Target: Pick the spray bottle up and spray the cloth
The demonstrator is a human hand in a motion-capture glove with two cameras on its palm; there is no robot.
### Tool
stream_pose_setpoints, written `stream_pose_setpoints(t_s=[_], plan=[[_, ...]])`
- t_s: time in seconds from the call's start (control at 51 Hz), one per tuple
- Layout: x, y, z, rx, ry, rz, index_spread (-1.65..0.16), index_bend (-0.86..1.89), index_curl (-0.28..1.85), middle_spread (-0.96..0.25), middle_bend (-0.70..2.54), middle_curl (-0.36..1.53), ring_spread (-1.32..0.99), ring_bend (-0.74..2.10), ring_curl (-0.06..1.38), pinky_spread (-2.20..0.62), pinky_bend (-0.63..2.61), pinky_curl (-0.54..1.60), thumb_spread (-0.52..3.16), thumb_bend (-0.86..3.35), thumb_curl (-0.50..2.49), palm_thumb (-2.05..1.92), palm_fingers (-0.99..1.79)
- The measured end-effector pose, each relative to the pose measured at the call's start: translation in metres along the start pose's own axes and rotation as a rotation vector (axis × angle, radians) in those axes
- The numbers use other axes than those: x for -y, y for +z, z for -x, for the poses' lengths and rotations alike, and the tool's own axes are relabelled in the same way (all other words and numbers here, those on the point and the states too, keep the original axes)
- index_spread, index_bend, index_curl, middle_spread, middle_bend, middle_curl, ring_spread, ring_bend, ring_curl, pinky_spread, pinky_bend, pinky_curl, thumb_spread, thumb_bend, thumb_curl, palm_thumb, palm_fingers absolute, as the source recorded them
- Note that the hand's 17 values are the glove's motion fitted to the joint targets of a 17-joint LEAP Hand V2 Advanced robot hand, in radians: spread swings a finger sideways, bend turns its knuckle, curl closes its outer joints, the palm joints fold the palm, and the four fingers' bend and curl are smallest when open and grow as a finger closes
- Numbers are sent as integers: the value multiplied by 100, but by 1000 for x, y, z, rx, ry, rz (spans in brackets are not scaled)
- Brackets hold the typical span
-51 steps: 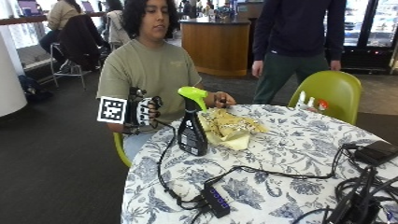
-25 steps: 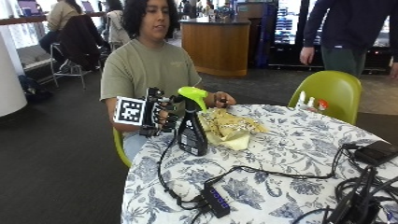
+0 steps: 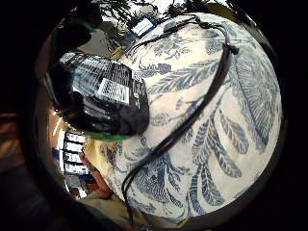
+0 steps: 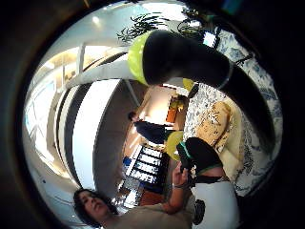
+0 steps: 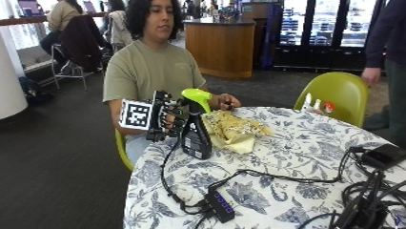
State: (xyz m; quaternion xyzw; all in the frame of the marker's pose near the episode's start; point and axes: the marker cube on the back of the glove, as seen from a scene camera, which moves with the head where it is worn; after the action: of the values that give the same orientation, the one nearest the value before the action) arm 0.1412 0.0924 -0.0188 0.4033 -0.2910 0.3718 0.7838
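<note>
On floral tablecloth, upright spray bottle aims nozzle toward cloth

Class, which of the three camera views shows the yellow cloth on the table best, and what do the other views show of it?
The outside view: the yellow cloth lies crumpled on the table beside the spray bottle, fully visible. The thumb side palm view shows it smaller, past the bottle's neck. The little finger side view shows no cloth.

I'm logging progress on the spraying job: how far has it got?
Early stage. Nothing is finished: the spray bottle stands on the table, and the yellow cloth lies beside it. In hand: the gloved right hand is at the bottle's neck; whether its fingers grip cannot be seen. Left: lifting the bottle, aiming and spraying the cloth.
</note>
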Motion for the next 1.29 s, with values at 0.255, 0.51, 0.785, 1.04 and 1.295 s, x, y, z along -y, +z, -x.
stream_pose_setpoints(t_s=[0.255,0.51,0.785,1.04,1.295], plan=[[-7,-8,0,21,-13,-13,-34,11,22,-2,26,39,-6,48,36,15,42,36,92,-3,41,77,45],[47,25,9,187,66,74,-30,11,21,-3,27,39,-7,47,36,13,37,35,91,-2,41,80,46],[104,44,12,131,114,-32,-28,0,18,-15,44,44,-17,73,41,-9,36,34,81,1,48,97,117],[122,21,32,126,100,-11,-25,31,27,-14,55,50,-17,65,44,-20,42,39,66,-4,55,94,137],[114,14,138,-50,19,461,-24,42,40,-13,63,53,-17,66,44,-25,37,38,50,-2,65,97,139]])
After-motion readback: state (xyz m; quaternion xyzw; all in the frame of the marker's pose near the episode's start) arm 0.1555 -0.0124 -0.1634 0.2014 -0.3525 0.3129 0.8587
